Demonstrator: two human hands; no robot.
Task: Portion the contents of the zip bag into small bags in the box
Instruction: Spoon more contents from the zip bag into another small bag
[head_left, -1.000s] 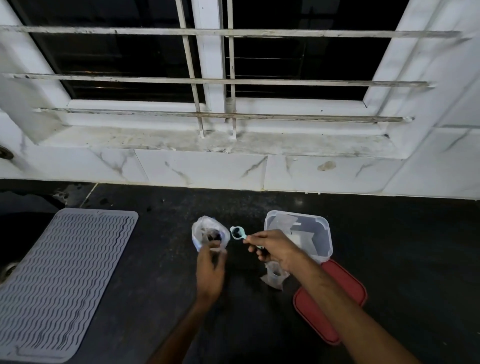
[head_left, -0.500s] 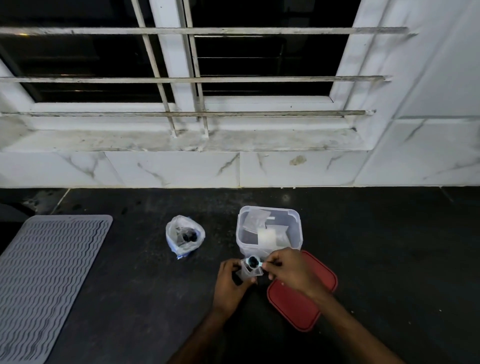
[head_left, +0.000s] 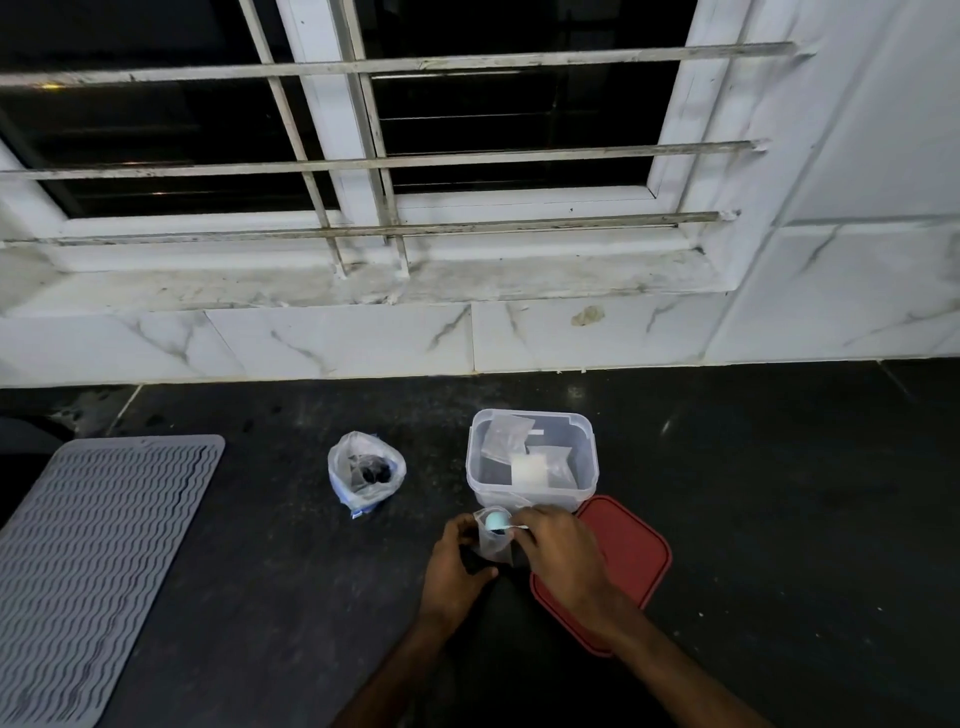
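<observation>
- Left hand (head_left: 454, 566): fingers curled round a small clear plastic bag (head_left: 493, 548), at 6 o'clock of the clear plastic box (head_left: 535, 498)
- Right hand (head_left: 558, 558): fingers pinch a pale blue spoon (head_left: 496, 519) at the bag's mouth

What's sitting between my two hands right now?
A small bag, held by the left hand, with the scoop from the right hand at its mouth, in the head view.

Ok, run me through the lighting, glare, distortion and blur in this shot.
Head view: dim, window panes black. Head view: wide lens bows the window bars. Head view: faint glints on the black countertop, no strong glare. Head view: left hand holding the small bag and right hand pinching the blue spoon look fairly sharp.
</observation>
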